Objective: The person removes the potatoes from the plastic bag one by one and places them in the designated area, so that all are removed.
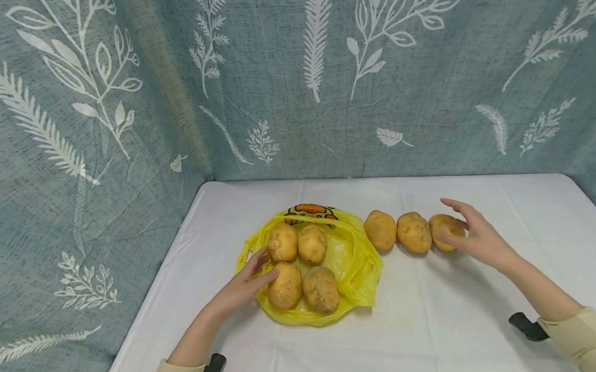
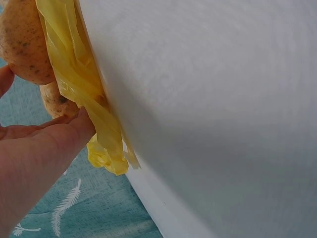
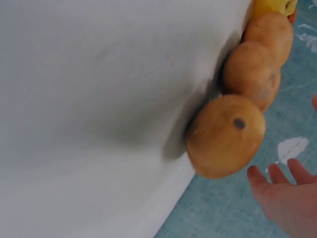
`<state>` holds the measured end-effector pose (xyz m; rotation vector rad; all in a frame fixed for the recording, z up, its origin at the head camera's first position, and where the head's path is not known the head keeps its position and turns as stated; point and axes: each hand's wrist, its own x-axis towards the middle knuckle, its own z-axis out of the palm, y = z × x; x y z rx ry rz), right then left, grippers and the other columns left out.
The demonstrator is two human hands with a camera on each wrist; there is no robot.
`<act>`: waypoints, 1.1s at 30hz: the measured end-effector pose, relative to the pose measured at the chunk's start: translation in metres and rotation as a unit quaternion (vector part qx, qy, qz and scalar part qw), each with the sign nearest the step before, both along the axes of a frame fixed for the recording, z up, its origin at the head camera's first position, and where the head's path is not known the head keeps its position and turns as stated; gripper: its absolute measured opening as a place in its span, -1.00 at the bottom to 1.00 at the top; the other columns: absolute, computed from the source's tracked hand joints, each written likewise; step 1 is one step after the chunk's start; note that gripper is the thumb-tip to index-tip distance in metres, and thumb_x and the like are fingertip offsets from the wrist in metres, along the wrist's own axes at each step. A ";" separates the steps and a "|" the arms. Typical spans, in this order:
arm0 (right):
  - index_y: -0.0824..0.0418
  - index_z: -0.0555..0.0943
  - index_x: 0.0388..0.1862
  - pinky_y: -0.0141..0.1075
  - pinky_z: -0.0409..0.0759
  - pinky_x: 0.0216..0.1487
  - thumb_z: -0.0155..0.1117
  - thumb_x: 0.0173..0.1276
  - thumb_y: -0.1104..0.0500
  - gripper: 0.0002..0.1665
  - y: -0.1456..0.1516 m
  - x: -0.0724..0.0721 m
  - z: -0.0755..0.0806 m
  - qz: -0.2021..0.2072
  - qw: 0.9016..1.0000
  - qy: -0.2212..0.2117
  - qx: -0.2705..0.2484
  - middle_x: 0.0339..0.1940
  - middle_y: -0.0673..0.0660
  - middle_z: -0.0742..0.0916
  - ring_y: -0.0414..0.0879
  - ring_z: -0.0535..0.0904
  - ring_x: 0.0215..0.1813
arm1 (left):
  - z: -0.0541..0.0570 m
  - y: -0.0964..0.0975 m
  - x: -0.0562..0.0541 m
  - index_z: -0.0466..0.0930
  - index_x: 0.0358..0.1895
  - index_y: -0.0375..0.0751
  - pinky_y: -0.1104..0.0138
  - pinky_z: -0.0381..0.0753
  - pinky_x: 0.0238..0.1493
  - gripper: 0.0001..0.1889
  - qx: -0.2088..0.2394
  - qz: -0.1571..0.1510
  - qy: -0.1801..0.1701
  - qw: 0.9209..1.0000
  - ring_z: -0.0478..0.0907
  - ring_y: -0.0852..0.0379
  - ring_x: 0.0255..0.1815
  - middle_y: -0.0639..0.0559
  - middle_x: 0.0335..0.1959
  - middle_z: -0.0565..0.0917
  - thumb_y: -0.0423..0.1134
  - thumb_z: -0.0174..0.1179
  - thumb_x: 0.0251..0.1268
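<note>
Across the white table [image 1: 419,326], a spread yellow bag [image 1: 356,265] lies with four potatoes [image 1: 312,244] within its outline, and a row of three potatoes [image 1: 414,233] runs off to its right. For a sure hold, the right hand [image 1: 477,237] would do best to close squarely round the end potato [image 1: 444,224], without nudging its neighbour; the left hand [image 1: 245,283] should stay light. The right fingers are spread wide, contact unclear; the left's are loosely parted, thumb at the bag's edge.
</note>
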<state>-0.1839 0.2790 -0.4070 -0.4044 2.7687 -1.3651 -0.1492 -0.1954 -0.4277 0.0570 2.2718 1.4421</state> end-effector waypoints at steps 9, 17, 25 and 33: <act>0.27 0.13 0.53 0.22 0.18 0.34 0.31 0.39 0.10 -0.14 -0.026 0.005 0.006 -0.023 0.998 -0.024 -0.060 0.50 0.40 0.19 0.38 0.06 0.48 | 0.000 0.001 -0.001 -0.17 0.58 -0.11 -0.15 -0.04 0.43 -0.11 -0.004 0.008 -0.001 1.000 -0.11 -0.25 0.54 -0.29 0.54 0.00 0.10 0.13 0.40; 0.29 0.23 0.47 0.08 0.31 0.31 0.29 0.40 0.13 -0.25 -0.050 0.006 0.007 -0.014 0.996 -0.023 -0.082 0.44 0.35 0.31 0.33 0.20 0.44 | -0.002 0.000 -0.001 -0.16 0.58 -0.09 -0.15 -0.02 0.43 -0.11 -0.005 0.012 -0.002 1.000 -0.12 -0.25 0.54 -0.28 0.54 0.01 0.12 0.13 0.39; 0.28 0.27 0.43 0.03 0.27 0.36 0.30 0.39 0.19 -0.29 -0.071 0.007 0.003 0.016 0.992 -0.040 -0.120 0.41 0.26 0.37 0.21 0.20 0.45 | -0.004 0.000 -0.001 -0.16 0.59 -0.07 -0.16 -0.02 0.43 -0.10 -0.008 0.012 0.000 1.000 -0.11 -0.25 0.54 -0.27 0.54 0.01 0.15 0.13 0.37; 0.26 0.29 0.43 0.09 0.24 0.38 0.34 0.36 0.15 -0.27 -0.091 0.010 -0.004 0.048 0.987 -0.064 -0.140 0.42 0.23 0.35 0.19 0.21 0.44 | -0.005 0.000 -0.002 -0.16 0.59 -0.07 -0.17 -0.02 0.42 -0.10 -0.009 0.013 0.001 1.000 -0.10 -0.25 0.54 -0.27 0.54 0.02 0.15 0.14 0.37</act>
